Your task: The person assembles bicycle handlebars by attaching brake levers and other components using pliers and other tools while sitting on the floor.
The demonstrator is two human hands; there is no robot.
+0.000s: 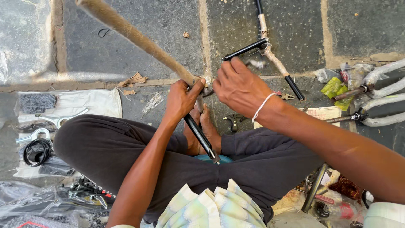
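I sit cross-legged on a stone floor with a bicycle frame across my lap. My left hand (182,100) grips the frame where a paper-wrapped tube (135,38) meets a bare black tube (201,137) that runs down toward my feet. My right hand (239,86) is closed near the same joint, fingers curled on a small blurred tool or part (255,63); what it is I cannot tell. Beyond it, thinner wrapped stays (274,59) with black ends spread toward the right.
A white cloth (84,103) on the left carries wrenches (33,135) and a coiled black cable (37,151). Wrapped fork tubes (379,90) and green packets (335,88) lie at right. Pliers (234,122) rest by my feet. Plastic bags and parts crowd the lower corners.
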